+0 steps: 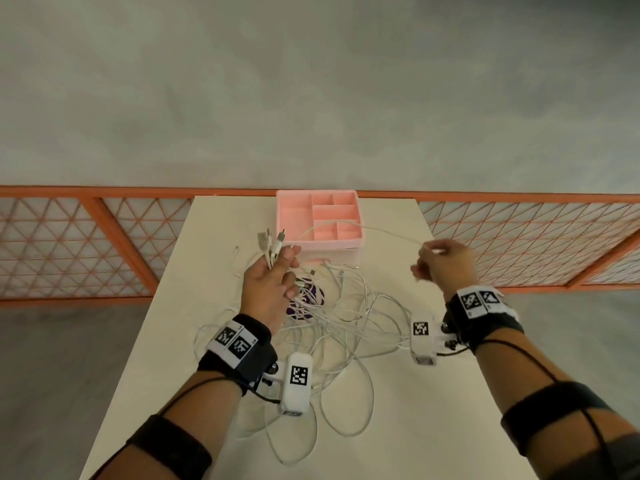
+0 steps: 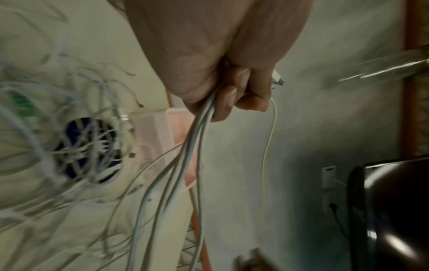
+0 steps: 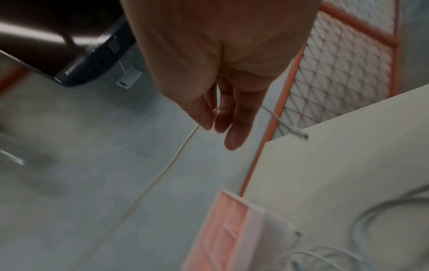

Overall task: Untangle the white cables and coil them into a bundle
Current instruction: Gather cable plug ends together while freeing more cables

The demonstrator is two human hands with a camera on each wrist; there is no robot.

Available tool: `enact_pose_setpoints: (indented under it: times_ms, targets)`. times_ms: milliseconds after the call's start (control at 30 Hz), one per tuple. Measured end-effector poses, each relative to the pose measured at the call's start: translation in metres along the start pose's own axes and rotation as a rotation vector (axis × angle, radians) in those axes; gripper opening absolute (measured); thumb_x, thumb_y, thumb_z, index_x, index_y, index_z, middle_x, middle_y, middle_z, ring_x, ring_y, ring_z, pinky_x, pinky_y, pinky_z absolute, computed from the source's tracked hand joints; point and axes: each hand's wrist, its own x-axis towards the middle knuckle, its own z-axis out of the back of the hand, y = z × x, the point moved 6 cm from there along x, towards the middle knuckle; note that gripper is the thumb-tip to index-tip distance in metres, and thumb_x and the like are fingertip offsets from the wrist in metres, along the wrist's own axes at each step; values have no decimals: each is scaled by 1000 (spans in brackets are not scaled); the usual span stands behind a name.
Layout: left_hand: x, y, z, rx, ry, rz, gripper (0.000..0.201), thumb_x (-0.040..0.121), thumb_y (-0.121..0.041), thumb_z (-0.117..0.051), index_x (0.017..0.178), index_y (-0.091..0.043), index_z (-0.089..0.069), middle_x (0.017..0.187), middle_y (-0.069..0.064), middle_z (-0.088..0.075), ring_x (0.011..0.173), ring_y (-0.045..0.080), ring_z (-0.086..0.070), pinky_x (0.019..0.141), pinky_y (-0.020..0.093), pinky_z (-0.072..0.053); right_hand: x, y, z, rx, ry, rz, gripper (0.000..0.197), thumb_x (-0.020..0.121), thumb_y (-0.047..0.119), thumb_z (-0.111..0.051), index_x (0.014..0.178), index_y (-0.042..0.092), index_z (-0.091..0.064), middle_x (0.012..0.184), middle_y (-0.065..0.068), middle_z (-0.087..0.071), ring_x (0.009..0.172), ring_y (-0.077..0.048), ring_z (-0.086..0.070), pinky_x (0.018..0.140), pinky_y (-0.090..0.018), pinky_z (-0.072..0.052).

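Cables (image 1: 332, 317), thin and white, lie in a loose tangle on the table (image 1: 433, 427), in front of the pink tray (image 1: 346, 241). Left hand (image 1: 268, 289) grips several strands, plug ends sticking up. Right hand (image 1: 445, 261) pinches one strand stretched between both hands. Left wrist view alone shows curled fingers (image 2: 232, 95) around the bunch
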Motion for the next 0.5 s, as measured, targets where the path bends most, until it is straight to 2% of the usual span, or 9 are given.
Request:
enact_pose_setpoints:
  times_ms: [67,133,233,333,400,467,500]
  targets:
    - [2,-8,-10,53,47,-35,21,100,-16,-56,108,2,-62,78,-3,-62,47,6,-31,43,19,-32,-6,-21,-10,-163,113,-93,11,92,2,-55,96,3,-66,77,-18,-66,53,-25,-65,64,-42,-60]
    - [2,-9,-17,131,76,-50,19,98,-16,-58,102,2,-61,82,-2,-68,45,6,-30,43,20,-31,-9,-24,-19,-326,158,-44,24,92,2,-49,106,5,-67,83,-11,-68,62,-23,-65,64,-38,-59]
    - [-1,6,-17,252,81,-23,18,95,-16,-62,96,2,-65,84,-1,-72,45,7,-32,42,21,-29,-24,10,-37,-412,174,264,29,94,11,-53,119,15,-67,108,1,-67,87,-16,-62,84,-34,-52]
    - [-7,26,-11,322,72,43,13,94,-16,-65,87,-9,-73,89,6,-71,46,9,-33,44,23,-28,-58,43,-70,-395,391,499,31,92,31,-63,122,24,-65,121,10,-62,106,-6,-58,92,-23,-46]
    - [-11,37,-8,359,60,68,13,94,-15,-65,87,-8,-73,81,9,-66,44,9,-33,44,23,-29,-80,49,-93,-470,570,538,27,91,37,-66,113,23,-70,110,10,-69,100,-3,-62,87,-17,-47]
    - [-14,45,-5,381,41,88,16,94,-16,-65,92,-1,-70,72,9,-58,43,9,-32,43,23,-30,-91,46,-109,-621,670,555,19,92,31,-66,96,15,-74,87,4,-72,80,-10,-65,74,-23,-50]
    - [-15,49,-3,379,41,104,17,94,-17,-66,93,-1,-71,72,9,-56,44,10,-31,43,23,-30,-94,47,-112,-661,679,568,19,92,27,-65,91,11,-74,79,2,-69,72,-12,-63,69,-26,-47]
